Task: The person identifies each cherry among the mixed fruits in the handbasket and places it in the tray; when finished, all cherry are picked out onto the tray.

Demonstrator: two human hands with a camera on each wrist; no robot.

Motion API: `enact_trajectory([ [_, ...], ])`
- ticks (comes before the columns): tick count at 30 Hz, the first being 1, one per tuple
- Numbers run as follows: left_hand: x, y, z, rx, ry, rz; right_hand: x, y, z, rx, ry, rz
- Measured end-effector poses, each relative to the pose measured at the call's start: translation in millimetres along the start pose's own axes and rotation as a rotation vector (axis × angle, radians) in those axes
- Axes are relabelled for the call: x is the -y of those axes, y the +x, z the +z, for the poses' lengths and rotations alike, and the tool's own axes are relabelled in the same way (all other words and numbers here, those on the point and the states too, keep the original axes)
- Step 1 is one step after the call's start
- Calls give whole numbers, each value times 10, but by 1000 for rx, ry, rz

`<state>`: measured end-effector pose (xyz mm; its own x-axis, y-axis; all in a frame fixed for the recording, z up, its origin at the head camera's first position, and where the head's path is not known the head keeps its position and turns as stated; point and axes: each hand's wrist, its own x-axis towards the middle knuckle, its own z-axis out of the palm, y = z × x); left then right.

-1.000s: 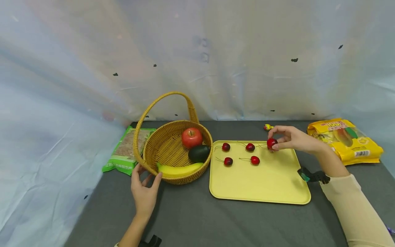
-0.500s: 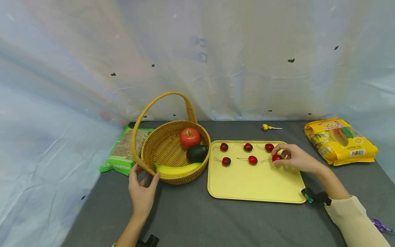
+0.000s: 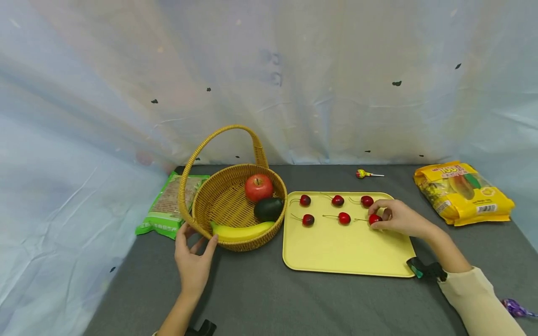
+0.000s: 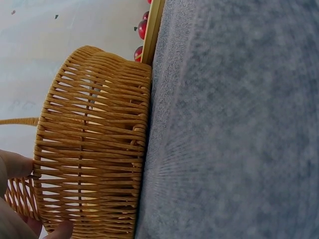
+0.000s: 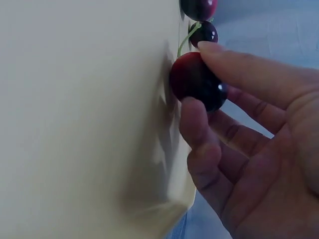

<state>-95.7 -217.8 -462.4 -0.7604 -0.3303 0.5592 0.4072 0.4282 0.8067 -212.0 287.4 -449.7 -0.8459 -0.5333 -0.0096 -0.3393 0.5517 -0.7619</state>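
Note:
My right hand pinches a dark red cherry between thumb and fingers, right at the surface of the yellow tray. The cherry's stem points left. It lines up with a front-row cherry and another cherry; behind them lies a back row with a cherry nearest the hand. My left hand grips the near left rim of the wicker basket, by the foot of its handle. Inside the basket are an apple, a dark green avocado and a banana.
A green bag of grain lies behind the basket's left side. Past the tray's back edge is a lollipop. A yellow mango-printed bag lies at the right, and a purple wrapped candy near the right edge.
My right hand set a cherry down in the back row, then came nearer, pinching another cherry in the front row, which has shifted slightly. The left hand stays at the basket.

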Motion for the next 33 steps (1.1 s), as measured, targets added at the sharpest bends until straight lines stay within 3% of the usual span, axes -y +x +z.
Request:
enact_trajectory([
  [9, -49, -22, 33, -15, -17, -22, 11, -49, -29, -5, -28, 25],
  [14, -152, -21, 78, -104, 8, 11, 33, -88, -66, 17, -24, 44],
  [16, -217, -12, 102, -166, -10, 82, 41, -100, -75, 21, -31, 45],
  [18, -298, 0, 138, -236, -41, 195, 44, -109, -75, 18, -45, 34],
  [22, -456, 21, 257, -354, -95, 513, 43, -119, -63, -1, -87, -1],
  [24, -513, 35, 319, -389, -78, 664, 41, -116, -54, -8, -102, -13],
  [26, -551, 45, 370, -396, -49, 771, 44, -112, -53, -9, -109, -12],
  [29, -604, 69, 436, -358, -13, 856, 59, -112, -61, -6, -126, -3],
  [33, -663, 106, 507, -262, 21, 881, 109, -130, -75, -24, -158, 2],
])
